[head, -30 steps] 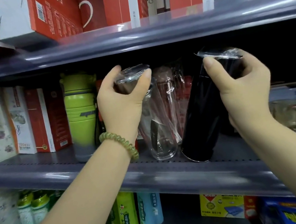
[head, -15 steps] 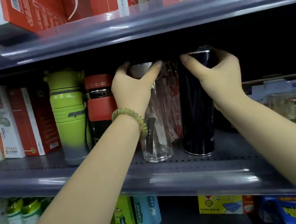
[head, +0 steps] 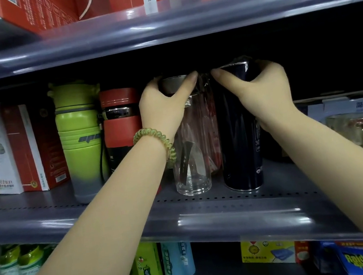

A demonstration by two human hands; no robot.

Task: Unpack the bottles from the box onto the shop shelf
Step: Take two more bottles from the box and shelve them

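Note:
A clear glass bottle with a metal lid stands upright on the grey middle shelf. My left hand grips it round the lid. Right beside it stands a tall dark navy bottle, also upright, and my right hand curls round its top. Behind the two, a plastic-wrapped reddish bottle is partly hidden. The box is not in view.
Left of the glass bottle stand a red and black bottle, a lime green bottle and red and white cartons. Glass mugs sit at the right. The upper shelf hangs close above. Spray bottles and boxes fill the shelf below.
Both bottles went from tilted to standing upright on the shelf and were pushed a little further in. My hands stay on their tops.

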